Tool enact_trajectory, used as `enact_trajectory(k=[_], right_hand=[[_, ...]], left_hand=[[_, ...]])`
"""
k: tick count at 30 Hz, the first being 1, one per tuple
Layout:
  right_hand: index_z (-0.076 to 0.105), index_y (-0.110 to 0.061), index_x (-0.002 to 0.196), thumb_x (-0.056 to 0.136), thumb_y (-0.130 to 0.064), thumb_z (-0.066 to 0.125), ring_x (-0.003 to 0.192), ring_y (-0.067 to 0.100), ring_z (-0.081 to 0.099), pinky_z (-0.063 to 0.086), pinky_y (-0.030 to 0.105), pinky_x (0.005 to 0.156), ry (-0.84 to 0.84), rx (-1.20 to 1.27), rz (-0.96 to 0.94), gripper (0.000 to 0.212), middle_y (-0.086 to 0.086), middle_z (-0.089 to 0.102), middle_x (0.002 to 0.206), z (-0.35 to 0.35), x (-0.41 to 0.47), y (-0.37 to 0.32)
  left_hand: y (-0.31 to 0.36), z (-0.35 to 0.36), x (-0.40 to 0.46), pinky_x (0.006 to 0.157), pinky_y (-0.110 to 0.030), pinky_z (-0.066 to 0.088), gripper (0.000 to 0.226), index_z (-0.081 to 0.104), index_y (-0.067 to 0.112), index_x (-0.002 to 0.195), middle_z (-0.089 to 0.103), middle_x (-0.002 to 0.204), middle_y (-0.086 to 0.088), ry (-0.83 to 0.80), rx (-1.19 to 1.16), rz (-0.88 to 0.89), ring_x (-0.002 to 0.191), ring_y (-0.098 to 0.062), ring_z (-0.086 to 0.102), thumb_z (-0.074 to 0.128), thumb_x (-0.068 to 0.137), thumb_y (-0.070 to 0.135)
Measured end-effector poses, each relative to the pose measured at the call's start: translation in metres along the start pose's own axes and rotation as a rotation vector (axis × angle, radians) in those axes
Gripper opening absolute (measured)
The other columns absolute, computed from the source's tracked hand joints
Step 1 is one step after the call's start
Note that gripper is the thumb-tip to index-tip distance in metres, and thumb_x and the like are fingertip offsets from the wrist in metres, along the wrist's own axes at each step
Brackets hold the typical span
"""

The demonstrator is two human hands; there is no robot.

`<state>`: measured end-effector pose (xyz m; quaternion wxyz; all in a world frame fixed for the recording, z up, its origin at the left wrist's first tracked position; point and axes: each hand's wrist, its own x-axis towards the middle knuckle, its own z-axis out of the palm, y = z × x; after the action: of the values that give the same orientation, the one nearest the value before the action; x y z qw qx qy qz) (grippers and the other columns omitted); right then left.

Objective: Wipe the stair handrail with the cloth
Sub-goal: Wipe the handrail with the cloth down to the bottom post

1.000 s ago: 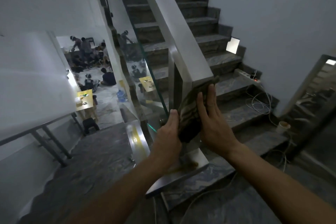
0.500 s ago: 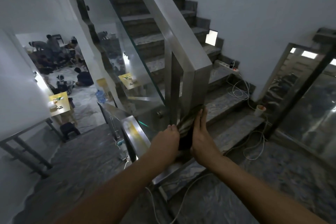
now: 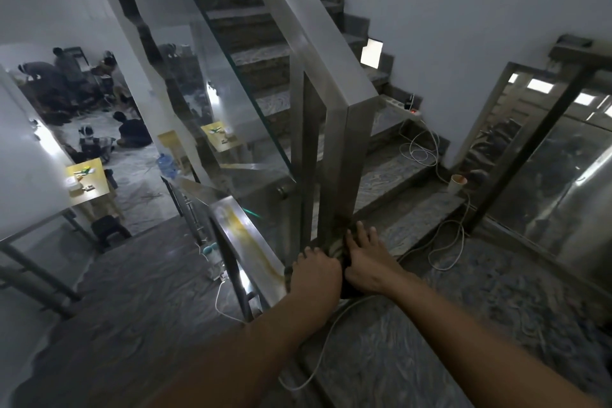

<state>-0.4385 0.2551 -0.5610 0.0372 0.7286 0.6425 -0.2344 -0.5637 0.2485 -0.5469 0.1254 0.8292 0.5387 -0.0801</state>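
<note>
handrail (image 3: 318, 53): our biggest item, a flat-topped metal rail running from top centre of the frame down to centre, where it turns into a vertical post (image 3: 341, 175). We judge it rigid and fixed, smooth and probably slick, so it takes firm pressure without giving.
glass panel (image 3: 212, 103): sits left of the rail, centre-left of frame. We judge it fragile at the edge, so we keep the push on the metal, not the glass.
left hand (image 3: 316, 272): lower centre, at the foot of the post, curled closed around the left side of the cloth.
right hand (image 3: 367, 258): just right of the left hand, fingers spread and flat, pressing the cloth against the post. More a press than a clenched hold.
cloth (image 3: 337, 247): dark, patterned, squeezed between our two hands at the base of the post, touching the metal. We judge it soft, light and limp. It bunches easily, so best held wrapped around the post with both palms.
cable (image 3: 318, 341): white lead on the floor below our hands, a snag risk.
cup (image 3: 458, 183): on a step at right, well apart.
writing: no brand, label or text readable anywhere.
</note>
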Motion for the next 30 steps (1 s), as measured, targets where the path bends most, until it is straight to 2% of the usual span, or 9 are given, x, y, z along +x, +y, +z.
enact_trajectory(k=[3,4,6,10,14,18,20,25,30], right_hand=[[-0.002,-0.011,0.151,0.078,-0.043,0.047,0.143,0.028,-0.025,-0.014,0.050,0.114,0.051,-0.042,-0.038,0.093,0.012,-0.019,0.159,0.005,0.000,0.002],[-0.002,-0.010,0.150,0.077,-0.045,0.047,0.144,0.027,-0.024,-0.014,0.050,0.114,0.055,-0.047,-0.051,0.095,0.012,-0.018,0.159,0.005,-0.001,0.003],[-0.002,-0.010,0.150,0.077,-0.046,0.046,0.145,0.026,-0.021,-0.009,0.050,0.117,0.051,-0.054,-0.079,0.095,0.012,-0.016,0.159,0.005,-0.003,0.003],[0.001,-0.012,0.151,0.079,-0.045,0.044,0.146,0.026,-0.017,-0.005,0.046,0.119,0.028,-0.079,-0.160,0.090,0.012,-0.011,0.160,0.007,-0.009,0.000],[0.002,-0.015,0.151,0.086,-0.043,0.038,0.147,0.022,-0.014,-0.007,0.046,0.118,0.030,-0.079,-0.195,0.080,0.007,-0.008,0.161,0.010,-0.013,0.001],[0.003,-0.010,0.151,0.092,-0.041,0.029,0.147,0.024,-0.013,-0.005,0.049,0.119,0.086,-0.100,-0.097,0.072,0.010,-0.010,0.161,0.009,-0.009,0.001],[0.003,-0.008,0.150,0.093,-0.040,0.028,0.147,0.028,-0.013,-0.002,0.049,0.119,0.109,-0.110,-0.058,0.071,0.013,-0.010,0.160,0.012,-0.006,0.000],[0.005,-0.002,0.149,0.092,-0.040,0.028,0.147,0.030,-0.013,-0.002,0.049,0.119,0.115,-0.180,-0.044,0.072,0.018,-0.008,0.160,0.011,0.000,-0.002],[0.003,0.001,0.148,0.095,-0.036,0.026,0.147,0.030,-0.009,-0.001,0.040,0.120,0.053,-0.193,-0.097,0.069,0.020,-0.007,0.159,0.000,0.002,0.004]], left_hand=[[-0.007,0.009,-0.002,0.117,-0.050,0.023,0.063,0.017,-0.006,0.146,0.017,0.154,-0.031,-0.039,-0.034,-0.077,0.143,-0.044,0.019,0.044,0.097,0.022],[-0.011,0.013,-0.003,0.119,-0.050,0.016,0.071,0.006,-0.008,0.148,0.005,0.156,-0.031,-0.043,-0.037,-0.084,0.145,-0.044,0.009,0.044,0.097,0.024],[-0.020,0.019,-0.006,0.120,-0.049,0.011,0.076,-0.003,-0.009,0.147,-0.005,0.156,-0.031,-0.021,-0.029,-0.086,0.146,-0.043,0.001,0.044,0.097,0.024],[-0.047,0.024,-0.009,0.119,-0.050,0.015,0.075,0.001,-0.008,0.148,0.001,0.157,-0.030,0.033,-0.009,-0.107,0.147,-0.042,0.004,0.046,0.094,0.019],[-0.073,0.021,-0.007,0.118,-0.050,0.013,0.089,0.010,-0.006,0.148,0.011,0.157,-0.028,0.062,0.026,-0.105,0.146,-0.041,0.010,0.060,0.088,0.038],[-0.065,0.018,-0.009,0.119,-0.050,0.019,0.067,0.029,-0.005,0.143,0.026,0.153,-0.029,0.264,0.043,-0.033,0.144,-0.040,0.021,0.056,0.091,0.026],[-0.055,0.016,-0.013,0.119,-0.049,0.017,0.061,0.036,-0.003,0.140,0.027,0.153,-0.027,0.274,0.007,0.036,0.144,-0.038,0.022,0.057,0.090,0.025],[-0.047,0.021,-0.017,0.122,-0.043,0.007,0.070,0.023,0.000,0.147,0.022,0.157,-0.021,0.132,-0.079,0.024,0.147,-0.033,0.015,0.048,0.094,0.038],[-0.040,0.026,-0.020,0.118,-0.046,-0.004,0.080,-0.001,-0.006,0.148,-0.001,0.158,-0.027,0.066,-0.090,-0.031,0.148,-0.039,-0.004,0.036,0.096,0.041]])
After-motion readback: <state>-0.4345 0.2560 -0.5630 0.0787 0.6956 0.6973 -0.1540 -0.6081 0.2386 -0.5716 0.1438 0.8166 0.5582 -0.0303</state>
